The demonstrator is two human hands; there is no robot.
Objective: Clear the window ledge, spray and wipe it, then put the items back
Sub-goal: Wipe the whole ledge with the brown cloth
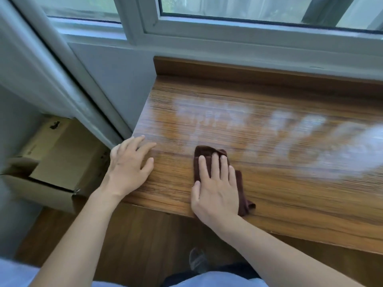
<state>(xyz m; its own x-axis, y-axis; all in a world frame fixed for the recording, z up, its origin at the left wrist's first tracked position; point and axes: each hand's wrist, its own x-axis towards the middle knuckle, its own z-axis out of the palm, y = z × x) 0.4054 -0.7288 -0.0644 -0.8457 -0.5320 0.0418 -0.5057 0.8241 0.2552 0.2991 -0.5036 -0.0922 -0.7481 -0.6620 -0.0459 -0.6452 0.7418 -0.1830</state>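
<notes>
The right hand (215, 189) presses flat, fingers straight, on a crumpled dark brown cloth (238, 183) near the front edge of the glossy wooden window ledge (269, 162), its grip released rather than closed round the fabric. The left hand (127, 166) rests open on the ledge's left front corner, well apart from the cloth. An open cardboard box (62, 154) sits on the wooden floor (134, 235) left of the ledge.

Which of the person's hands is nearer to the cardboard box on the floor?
Left. The left hand rests on the ledge's left end, just right of the cardboard box. The right hand presses the brown cloth farther right.
</notes>
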